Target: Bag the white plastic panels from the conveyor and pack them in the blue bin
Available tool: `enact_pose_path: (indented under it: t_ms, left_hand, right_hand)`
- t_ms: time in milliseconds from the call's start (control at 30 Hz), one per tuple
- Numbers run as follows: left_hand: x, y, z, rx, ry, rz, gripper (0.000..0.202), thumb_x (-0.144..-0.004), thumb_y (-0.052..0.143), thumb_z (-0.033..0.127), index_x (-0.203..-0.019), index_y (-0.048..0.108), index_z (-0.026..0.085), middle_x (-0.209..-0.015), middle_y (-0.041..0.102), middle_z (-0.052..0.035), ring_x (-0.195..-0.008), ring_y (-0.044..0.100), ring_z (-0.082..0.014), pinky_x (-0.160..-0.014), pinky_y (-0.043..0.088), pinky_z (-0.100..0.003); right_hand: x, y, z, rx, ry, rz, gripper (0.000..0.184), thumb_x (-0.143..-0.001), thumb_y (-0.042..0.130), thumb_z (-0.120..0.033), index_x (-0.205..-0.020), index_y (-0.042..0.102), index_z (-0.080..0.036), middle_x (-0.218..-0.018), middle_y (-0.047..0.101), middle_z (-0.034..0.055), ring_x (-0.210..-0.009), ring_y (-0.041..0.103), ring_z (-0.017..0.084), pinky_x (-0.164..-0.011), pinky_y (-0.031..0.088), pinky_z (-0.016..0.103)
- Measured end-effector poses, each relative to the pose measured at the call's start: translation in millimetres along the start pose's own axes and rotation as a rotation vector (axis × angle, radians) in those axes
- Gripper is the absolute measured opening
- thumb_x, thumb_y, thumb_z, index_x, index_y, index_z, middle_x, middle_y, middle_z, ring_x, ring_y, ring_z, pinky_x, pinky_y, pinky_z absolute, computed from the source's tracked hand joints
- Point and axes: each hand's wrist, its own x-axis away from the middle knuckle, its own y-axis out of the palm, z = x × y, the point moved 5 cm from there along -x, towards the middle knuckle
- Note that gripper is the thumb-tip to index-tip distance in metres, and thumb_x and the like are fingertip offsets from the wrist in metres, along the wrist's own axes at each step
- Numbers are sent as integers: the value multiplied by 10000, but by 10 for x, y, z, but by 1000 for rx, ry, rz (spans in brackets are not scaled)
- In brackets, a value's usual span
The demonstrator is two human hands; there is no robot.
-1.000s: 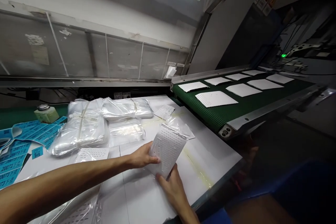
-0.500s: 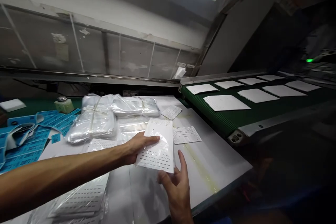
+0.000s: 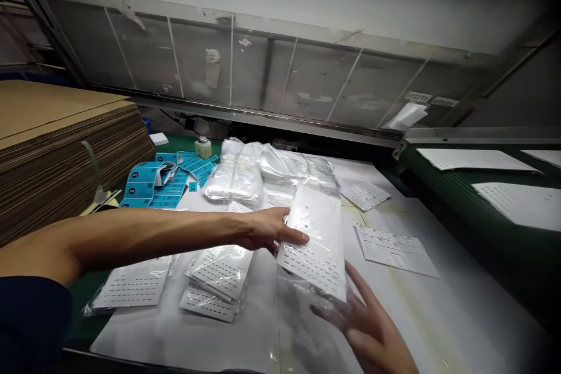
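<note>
The fingers of the left hand (image 3: 267,229) grip a white slotted card (image 3: 315,228) in a clear bag (image 3: 291,283), thumb on top; the card is tilted above the bench (image 3: 473,310). The right hand (image 3: 372,321) is blurred, its fingers curved at the bag's lower right corner; whether they grip cannot be told. The bench is covered in white, with yellowish tape (image 3: 421,318) along its right part. Two printed sheets (image 3: 397,248) lie right of the card; bagged cards (image 3: 221,272) lie to the left. Behind are tied plastic bundles (image 3: 236,172), blue labels (image 3: 142,184) and a small bottle (image 3: 203,147). Farther left rises a cardboard stack (image 3: 44,123); at right, a green conveyor (image 3: 438,187) carries white pieces (image 3: 477,159). A grey, stained panel (image 3: 175,58) with pale upright strips spans the back.
</note>
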Motion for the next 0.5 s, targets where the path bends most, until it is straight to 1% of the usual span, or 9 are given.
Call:
enact_pose_path:
  t_ms: [33, 67, 133, 200, 233, 300, 367, 433, 500]
  left_hand:
    - [67, -9, 24, -26, 42, 14, 485, -640, 787, 288, -1053, 573, 151, -943, 670, -93, -758, 639, -184, -620, 500, -287]
    - [145, -10, 38, -49, 79, 24, 501, -646, 782, 287, -1075, 562, 152, -950, 670, -94, -787, 642, -194, -648, 505, -296]
    - [335, -24, 32, -81, 118, 52, 534, -676, 757, 283, -1143, 531, 158, -992, 665, -98, -856, 642, -217, -699, 511, -310]
    - [568, -88, -13, -117, 129, 113, 588, -726, 711, 295, -1249, 464, 188, -1067, 651, -94, -922, 635, -233, -729, 513, -317]
    - [696, -145, -46, -157, 132, 163, 617, -751, 685, 311, -1300, 421, 209, -1106, 641, -88, -945, 629, -236, -737, 513, -318]
    - [961, -308, -136, -317, 133, 317, 650, -787, 636, 362, -1362, 360, 238, -1150, 630, -73, -969, 619, -236, -757, 508, -319]
    - [1214, -496, -263, -553, 105, 517, 661, -797, 606, 425, -1380, 357, 239, -1161, 630, -66, -967, 612, -239, -785, 495, -320]
    - [1417, -664, -432, -755, 34, 683, 669, -794, 580, 488, -1384, 370, 253, -1229, 595, -71, -948, 614, -246, -793, 489, -325]
    - [1550, -799, -586, -896, -18, 789, 648, -780, 562, 540, -1356, 419, 283, -1308, 538, -64, -959, 615, -257, -805, 494, -331]
  right_hand:
    - [-24, 61, -7, -60, 15, -46, 943, -602, 695, -606, -1397, 342, -244, -1214, 591, 206, -936, 642, 387, -716, 506, 545]
    - [-54, 129, -14, -80, 29, -43, 890, -666, 625, -629, -1406, 330, -230, -1216, 590, 208, -935, 646, 377, -710, 513, 532]
    - [-123, 302, 3, -14, 69, 69, 787, -771, 528, -605, -1416, 303, -215, -1157, 636, 175, -946, 650, 342, -736, 522, 494]
    - [-185, 566, 73, 67, 103, 155, 783, -778, 565, -565, -1419, 276, -220, -1061, 688, 126, -946, 652, 326, -751, 530, 464]
    - [-217, 726, 134, 79, 113, 150, 786, -776, 579, -552, -1419, 266, -227, -1037, 696, 113, -945, 653, 322, -748, 534, 454]
    - [-284, 1035, 295, 93, 101, 101, 746, -799, 553, -542, -1410, 272, -220, -1070, 681, 117, -970, 646, 315, -760, 535, 444]
    - [-355, 1256, 484, 169, 42, 86, 695, -820, 515, -532, -1387, 316, -183, -1145, 639, 141, -1039, 612, 318, -818, 516, 452]
    - [-413, 1396, 692, 304, -32, 111, 649, -826, 493, -527, -1341, 382, -149, -1201, 587, 172, -1129, 546, 337, -919, 453, 489]
    - [-426, 1489, 898, 412, -123, 164, 602, -832, 478, -522, -1302, 424, -151, -1292, 497, 191, -1227, 444, 352, -1008, 360, 525]
